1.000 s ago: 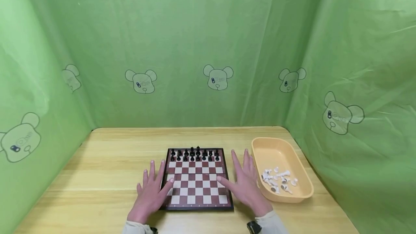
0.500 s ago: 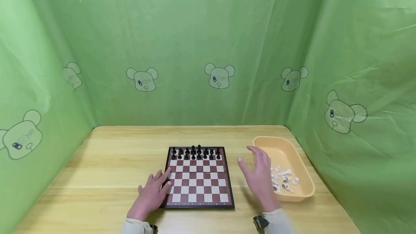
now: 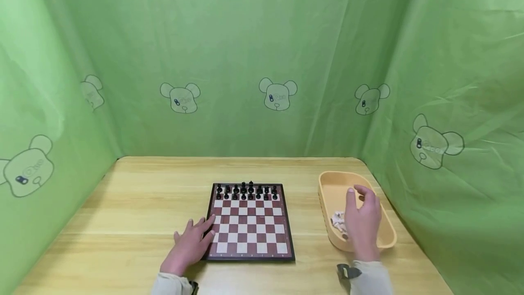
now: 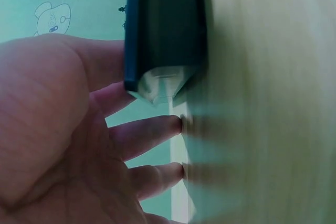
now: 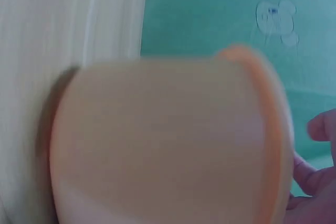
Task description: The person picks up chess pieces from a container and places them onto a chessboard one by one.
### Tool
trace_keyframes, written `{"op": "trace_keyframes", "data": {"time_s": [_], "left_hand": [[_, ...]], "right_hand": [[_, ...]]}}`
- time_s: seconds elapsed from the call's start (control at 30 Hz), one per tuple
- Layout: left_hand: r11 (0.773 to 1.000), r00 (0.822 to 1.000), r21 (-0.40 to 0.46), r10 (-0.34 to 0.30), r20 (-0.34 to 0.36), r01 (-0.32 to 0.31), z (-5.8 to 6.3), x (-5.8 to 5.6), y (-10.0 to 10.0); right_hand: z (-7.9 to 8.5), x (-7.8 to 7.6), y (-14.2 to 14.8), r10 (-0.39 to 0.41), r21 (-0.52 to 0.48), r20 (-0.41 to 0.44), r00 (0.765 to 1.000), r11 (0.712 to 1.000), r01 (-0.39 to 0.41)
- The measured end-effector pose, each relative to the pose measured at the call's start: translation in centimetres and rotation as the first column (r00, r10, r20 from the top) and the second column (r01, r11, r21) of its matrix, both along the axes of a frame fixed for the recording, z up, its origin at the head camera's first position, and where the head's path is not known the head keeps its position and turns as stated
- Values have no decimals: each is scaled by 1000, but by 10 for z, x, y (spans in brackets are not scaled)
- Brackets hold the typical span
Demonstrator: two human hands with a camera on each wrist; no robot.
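A folding chessboard (image 3: pixel 250 231) lies on the table with black chess pieces (image 3: pixel 243 193) standing in two rows along its far side. My left hand (image 3: pixel 190 246) rests at the board's left edge, thumb and index finger on it; in the left wrist view other fingertips (image 4: pixel 176 124) reach down to the table beside the board. Over the orange tray (image 3: pixel 323 195) hovers my right hand (image 3: pixel 363 220), thumb and fingers spread apart and bent, nothing visible between them. White chess pieces (image 3: pixel 338 220) lie in the tray, partly hidden under that hand.
The wooden table (image 3: pixel 155 195) is enclosed by a green curtain (image 3: pixel 229 49) with bear prints at the back and sides. In the right wrist view, the tray's outer wall (image 5: pixel 157 140) fills most of the picture.
My right hand has moved right, from beside the chessboard to over the tray. My left hand has shifted slightly, its index finger coming down onto the board's left edge.
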State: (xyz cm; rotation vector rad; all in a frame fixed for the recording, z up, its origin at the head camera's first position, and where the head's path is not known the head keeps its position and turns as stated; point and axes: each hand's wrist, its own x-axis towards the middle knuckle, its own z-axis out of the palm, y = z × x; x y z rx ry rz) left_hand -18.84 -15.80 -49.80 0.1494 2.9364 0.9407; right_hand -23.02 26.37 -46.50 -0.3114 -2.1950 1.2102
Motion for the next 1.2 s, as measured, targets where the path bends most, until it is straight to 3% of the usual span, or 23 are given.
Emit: {"op": "trace_keyframes", "data": {"time_s": [0.1, 0.23, 0.37, 0.5, 0.73, 0.9, 1.07, 1.2], "left_hand": [[1000, 1000, 0, -3, 3, 3, -1, -1, -1], [1000, 1000, 3, 0, 11, 0, -3, -1, -2], [1000, 1000, 0, 4, 9, -4, -3, -2, -2], [1000, 1000, 2, 10, 16, -10, -4, -1, -2], [1000, 1000, 15, 13, 20, -13, -3, 0, 0], [1000, 1000, 16, 17, 20, -17, -4, -1, 1], [1000, 1000, 14, 19, 24, -19, -3, -1, 1], [1000, 1000, 10, 16, 24, -16, -4, -1, 1]], "right_hand": [[1, 2, 10, -25, 9, 73, 997, 1000, 24], [0, 3, 20, -6, 103, 200, 980, 995, -15], [-1, 3, 23, 35, 209, 363, 931, 971, -118], [-1, 3, 22, 102, 226, 468, 878, 947, -230], [-7, -1, 22, 180, 346, 483, 857, 860, -376], [-13, -4, 21, 187, 401, 486, 854, 820, -408], [-15, -3, 21, 164, 394, 494, 854, 833, -388], [-14, -1, 22, 165, 331, 518, 839, 866, -374]]}}
